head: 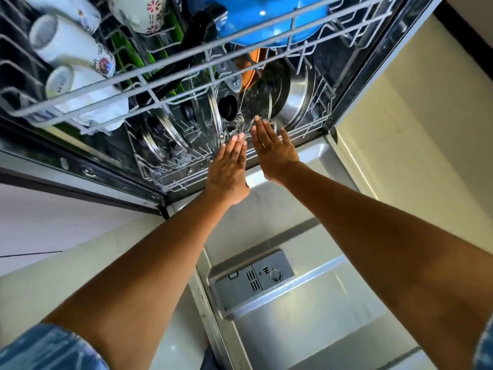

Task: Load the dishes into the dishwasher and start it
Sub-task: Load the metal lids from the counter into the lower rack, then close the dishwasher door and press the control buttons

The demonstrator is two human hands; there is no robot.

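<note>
We are counting two racks: an upper rack (186, 66) and a lower rack (170, 180). We are seeing three white cups (64, 46) lying in the upper one, beside one blue bowl (269, 20). We are making out about three glass lids (197, 113) and one steel pot (296, 102) below. Two hands, the left hand (229, 169) and right hand (272, 150), are reaching in.

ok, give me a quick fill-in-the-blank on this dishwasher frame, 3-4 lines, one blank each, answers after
1. Both hands, left hand and right hand, reach toward the front of the ____ rack.
2. The big bowl in the upper rack is coloured ____.
3. The dishwasher door is ____, with the detergent box facing up.
4. The fingers of both hands are ____, holding nothing.

Answers: lower; blue; open; straight
</note>
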